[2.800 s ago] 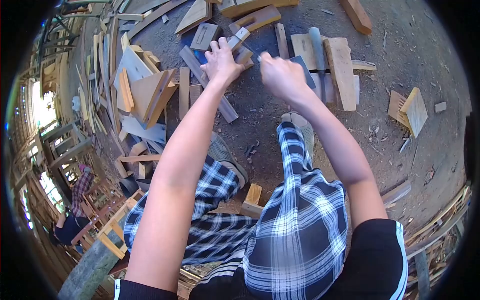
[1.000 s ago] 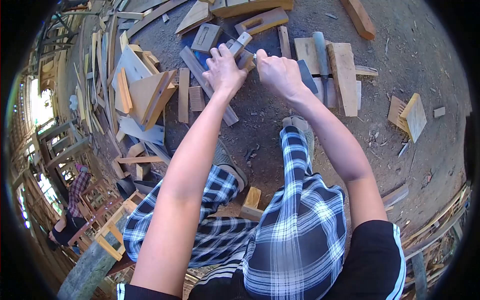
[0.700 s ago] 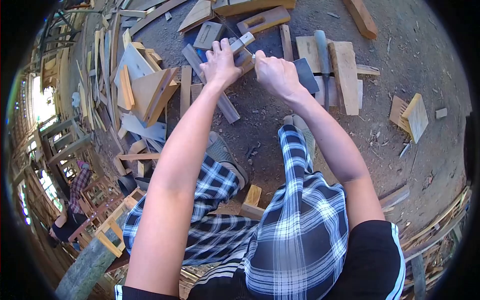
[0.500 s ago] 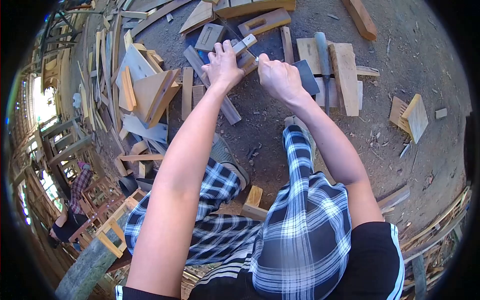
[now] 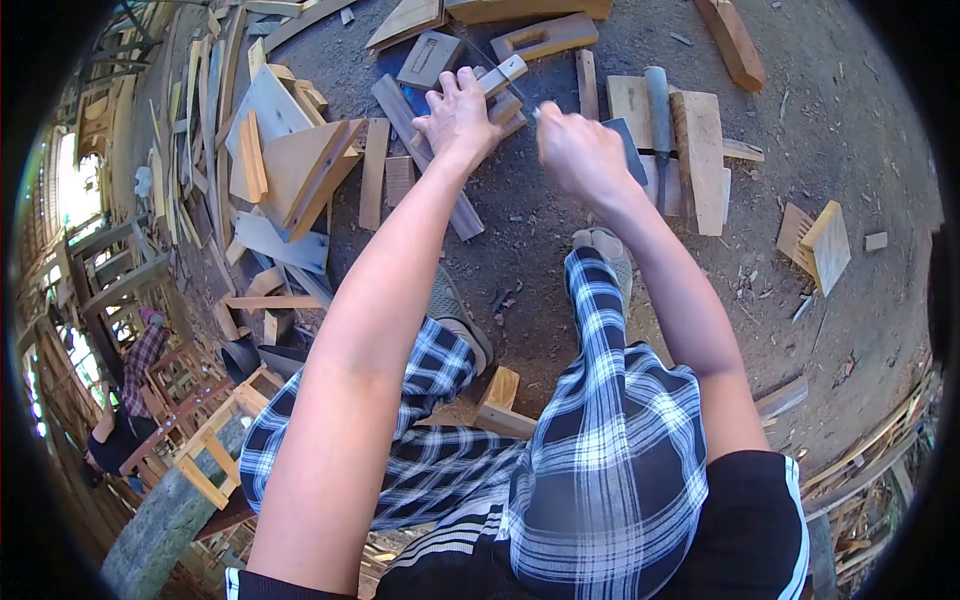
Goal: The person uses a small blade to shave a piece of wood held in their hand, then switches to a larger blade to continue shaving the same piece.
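Observation:
My left hand (image 5: 460, 118) presses down on a short pale piece of wood (image 5: 506, 74), its fingers closed over it. The wood's squared end sticks out beyond my fingertips, angled up to the right. Underneath lie other wooden blocks, among them a long grey-brown strip (image 5: 462, 212). To the right, my right hand (image 5: 585, 155) is a closed fist, slightly blurred. A small pale tip shows at its thumb side, but the rest of what it holds is hidden. A thin dark line runs near the pale wood. Close by lie a dark metal plate (image 5: 628, 148) and a chisel-like tool (image 5: 656, 110).
A grey block with a slot (image 5: 430, 60) and a slotted wooden piece (image 5: 545, 37) lie beyond my hands. Thick offcuts (image 5: 698, 165) are on the right, and a finger-jointed piece (image 5: 828, 245) farther out. Boards (image 5: 300, 175) pile up left. Another person (image 5: 122, 430) sits far left.
My right hand has moved slightly right, a little farther from the pale wood. My left hand stays on the wood. The whole view has shifted a little.

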A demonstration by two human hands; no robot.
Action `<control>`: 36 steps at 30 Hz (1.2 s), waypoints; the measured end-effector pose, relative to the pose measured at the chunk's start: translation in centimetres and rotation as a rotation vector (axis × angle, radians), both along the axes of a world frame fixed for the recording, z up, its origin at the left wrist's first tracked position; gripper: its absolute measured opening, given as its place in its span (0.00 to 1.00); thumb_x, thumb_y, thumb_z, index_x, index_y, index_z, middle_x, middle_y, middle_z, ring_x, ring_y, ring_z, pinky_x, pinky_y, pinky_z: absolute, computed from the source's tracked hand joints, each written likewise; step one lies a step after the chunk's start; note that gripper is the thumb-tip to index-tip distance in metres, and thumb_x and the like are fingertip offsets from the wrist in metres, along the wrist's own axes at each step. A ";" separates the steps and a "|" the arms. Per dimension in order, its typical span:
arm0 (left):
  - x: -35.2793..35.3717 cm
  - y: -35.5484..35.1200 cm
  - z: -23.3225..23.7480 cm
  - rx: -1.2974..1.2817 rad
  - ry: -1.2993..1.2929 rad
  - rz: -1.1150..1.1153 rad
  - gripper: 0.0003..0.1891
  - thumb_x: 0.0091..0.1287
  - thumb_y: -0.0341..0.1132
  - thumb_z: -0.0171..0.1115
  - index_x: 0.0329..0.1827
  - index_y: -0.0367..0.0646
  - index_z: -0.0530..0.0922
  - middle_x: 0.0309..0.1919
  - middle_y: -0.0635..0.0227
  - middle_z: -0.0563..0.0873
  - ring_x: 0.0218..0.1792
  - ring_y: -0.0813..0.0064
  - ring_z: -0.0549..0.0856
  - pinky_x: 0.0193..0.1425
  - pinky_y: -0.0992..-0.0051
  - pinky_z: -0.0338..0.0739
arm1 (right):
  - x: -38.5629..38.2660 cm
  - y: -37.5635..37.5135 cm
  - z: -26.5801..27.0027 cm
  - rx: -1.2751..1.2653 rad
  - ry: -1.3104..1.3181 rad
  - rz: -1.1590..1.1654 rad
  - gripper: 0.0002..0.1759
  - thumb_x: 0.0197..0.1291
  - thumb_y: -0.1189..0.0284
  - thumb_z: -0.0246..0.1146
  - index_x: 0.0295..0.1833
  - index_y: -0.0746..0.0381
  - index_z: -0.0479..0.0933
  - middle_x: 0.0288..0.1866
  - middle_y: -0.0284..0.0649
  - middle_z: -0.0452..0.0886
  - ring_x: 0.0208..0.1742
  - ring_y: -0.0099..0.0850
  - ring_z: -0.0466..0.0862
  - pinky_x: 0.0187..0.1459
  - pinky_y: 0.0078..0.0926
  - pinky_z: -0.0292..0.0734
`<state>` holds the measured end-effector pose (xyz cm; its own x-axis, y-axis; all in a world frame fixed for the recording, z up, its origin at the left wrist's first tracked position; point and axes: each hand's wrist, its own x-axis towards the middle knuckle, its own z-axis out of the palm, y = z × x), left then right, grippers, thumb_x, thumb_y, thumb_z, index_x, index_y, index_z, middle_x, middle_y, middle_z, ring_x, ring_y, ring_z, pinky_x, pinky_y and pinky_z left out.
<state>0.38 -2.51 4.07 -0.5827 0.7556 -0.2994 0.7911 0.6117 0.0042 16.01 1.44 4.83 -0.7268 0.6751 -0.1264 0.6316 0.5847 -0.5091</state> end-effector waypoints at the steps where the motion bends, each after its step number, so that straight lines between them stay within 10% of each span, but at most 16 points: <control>1: -0.2 0.0 0.1 -0.013 -0.001 0.009 0.46 0.48 0.42 0.80 0.70 0.49 0.61 0.64 0.61 0.70 0.65 0.53 0.74 0.58 0.42 0.75 | -1.4 0.6 -0.5 0.010 0.021 -0.005 0.09 0.66 0.74 0.49 0.41 0.67 0.73 0.30 0.54 0.86 0.34 0.51 0.88 0.35 0.46 0.84; 11: -0.3 -0.3 -0.1 0.037 -0.002 -0.021 0.44 0.50 0.42 0.79 0.70 0.48 0.62 0.64 0.60 0.70 0.65 0.50 0.73 0.59 0.40 0.73 | 6.8 -3.4 3.3 -0.119 -0.140 -0.015 0.07 0.66 0.74 0.50 0.41 0.67 0.70 0.24 0.55 0.83 0.28 0.52 0.87 0.30 0.49 0.82; 36: 0.0 0.4 0.4 0.020 -0.019 -0.014 0.43 0.50 0.40 0.78 0.69 0.48 0.63 0.63 0.60 0.71 0.65 0.50 0.74 0.58 0.40 0.75 | -0.2 0.2 -0.9 -0.016 0.050 -0.041 0.11 0.67 0.71 0.48 0.42 0.65 0.73 0.31 0.57 0.85 0.35 0.53 0.88 0.37 0.49 0.84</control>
